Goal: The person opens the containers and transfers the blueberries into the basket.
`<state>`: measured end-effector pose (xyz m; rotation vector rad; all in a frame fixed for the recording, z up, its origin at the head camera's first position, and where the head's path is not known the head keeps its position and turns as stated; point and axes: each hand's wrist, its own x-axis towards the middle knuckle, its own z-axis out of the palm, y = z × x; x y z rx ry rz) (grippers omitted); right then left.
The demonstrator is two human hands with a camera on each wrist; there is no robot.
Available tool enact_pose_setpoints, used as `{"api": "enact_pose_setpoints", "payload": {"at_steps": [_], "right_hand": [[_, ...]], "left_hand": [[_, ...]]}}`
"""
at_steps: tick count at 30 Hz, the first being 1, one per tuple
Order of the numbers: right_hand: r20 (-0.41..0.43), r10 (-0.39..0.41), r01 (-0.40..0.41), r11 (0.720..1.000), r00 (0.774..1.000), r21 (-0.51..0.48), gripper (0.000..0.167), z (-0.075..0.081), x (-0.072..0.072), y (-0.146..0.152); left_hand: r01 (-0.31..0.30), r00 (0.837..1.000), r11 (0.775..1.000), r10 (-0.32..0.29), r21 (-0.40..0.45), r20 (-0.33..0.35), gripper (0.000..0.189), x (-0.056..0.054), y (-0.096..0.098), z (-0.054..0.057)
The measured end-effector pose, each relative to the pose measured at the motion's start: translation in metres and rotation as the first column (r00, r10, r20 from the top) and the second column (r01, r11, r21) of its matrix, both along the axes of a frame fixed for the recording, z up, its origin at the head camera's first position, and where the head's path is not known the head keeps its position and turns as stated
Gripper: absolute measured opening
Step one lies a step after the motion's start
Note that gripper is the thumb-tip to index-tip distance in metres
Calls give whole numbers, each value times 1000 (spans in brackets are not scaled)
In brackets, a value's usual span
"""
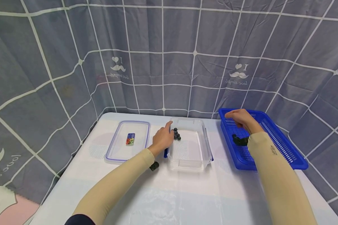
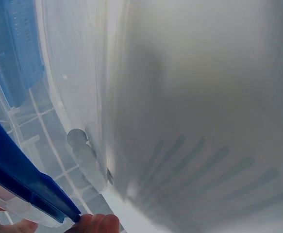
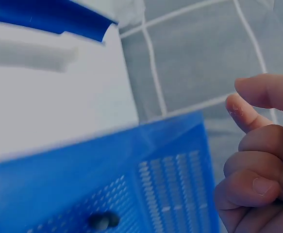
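My left hand (image 1: 162,139) grips the left wall of a clear plastic food container (image 1: 190,164). In the left wrist view, fingertips (image 2: 100,224) curl at the container's blue side flap (image 2: 29,179). Several dark blueberries (image 1: 176,134) lie inside, against the wall near that hand. My right hand (image 1: 242,119) is raised over the far part of a blue basket (image 1: 239,164). Its thumb and forefinger stand slightly apart with nothing between them, while the other fingers are bent. Dark round berries (image 3: 102,221) sit on the basket's perforated floor in the right wrist view.
Left of the container lies its clear lid (image 1: 115,150) with a blue rim, bearing a small colourful label. A pale cloth covers the table (image 1: 169,197). A grey checked curtain (image 1: 177,68) hangs behind and at the sides.
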<state>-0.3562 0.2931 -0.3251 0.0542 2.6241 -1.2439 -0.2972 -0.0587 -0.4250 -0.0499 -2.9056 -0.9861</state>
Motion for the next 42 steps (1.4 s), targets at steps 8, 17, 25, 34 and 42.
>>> {"api": "enact_pose_setpoints", "payload": {"at_steps": [8, 17, 25, 34, 42], "right_hand": [[-49, 34, -36, 998, 998, -41, 50, 19, 3, -29], [-31, 53, -57, 991, 998, -119, 48, 25, 1, -59], [3, 68, -66, 970, 998, -232, 47, 15, -7, -85], [-3, 77, -74, 950, 997, -304, 43, -3, -13, -121], [18, 92, -79, 927, 996, -365, 41, -16, -15, -149]], "left_hand": [[4, 1000, 1000, -4, 9, -6, 52, 2, 0, 3], [5, 1000, 1000, -5, 11, -3, 52, 2, -1, 2], [8, 1000, 1000, -7, 16, -6, 52, 2, -1, 1], [6, 1000, 1000, -6, 7, -2, 52, 2, -1, 2], [11, 1000, 1000, -11, 7, -9, 52, 2, -1, 1]]}}
